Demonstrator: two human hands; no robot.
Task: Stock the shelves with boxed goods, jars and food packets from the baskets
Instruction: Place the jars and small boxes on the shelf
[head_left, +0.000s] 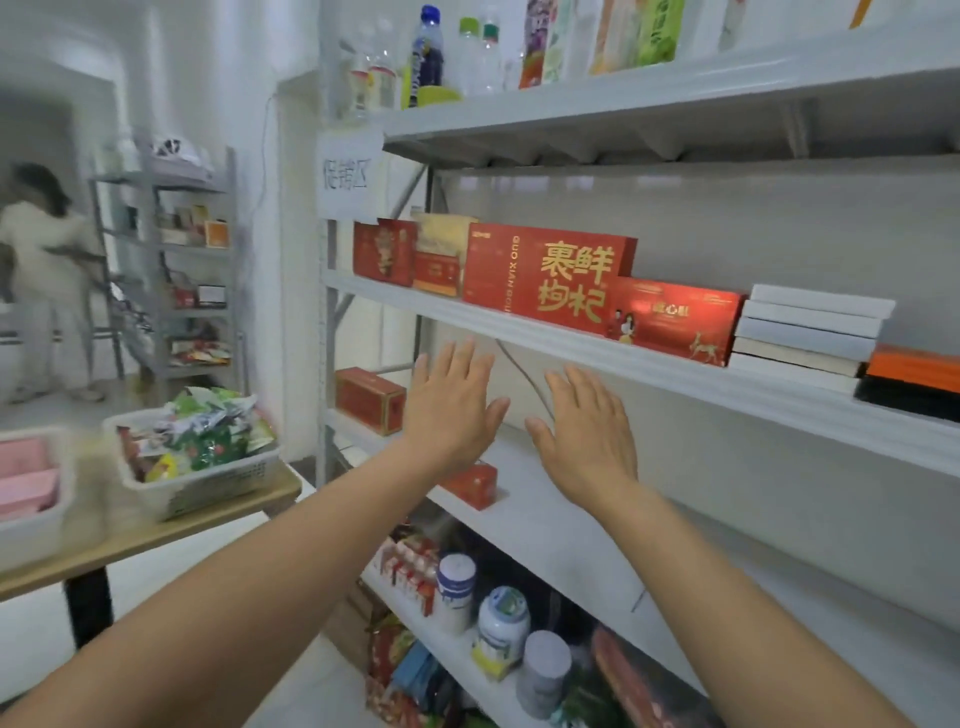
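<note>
Both my hands are raised in front of the grey shelf unit (571, 343), palms forward, fingers straight, holding nothing. My left hand (452, 400) and my right hand (587, 431) hover side by side below the shelf that carries a big red box (545, 275), a smaller red box (675, 319) and more red boxes (384, 249) at its left end. Behind my left wrist a small red box (472, 483) sits on the lower shelf; another red box (370, 399) stands at that shelf's left end. A white basket (208, 488) full of food packets stands on the table at left.
A wooden table (156, 535) with a second basket (31, 519) of pink boxes stands left. White boxes (810, 332) and an orange-black box (914, 384) lie stacked at right. Jars (501, 629) and packets fill the bottom shelf, bottles (428, 52) the top. A person (41, 270) stands far left by another rack.
</note>
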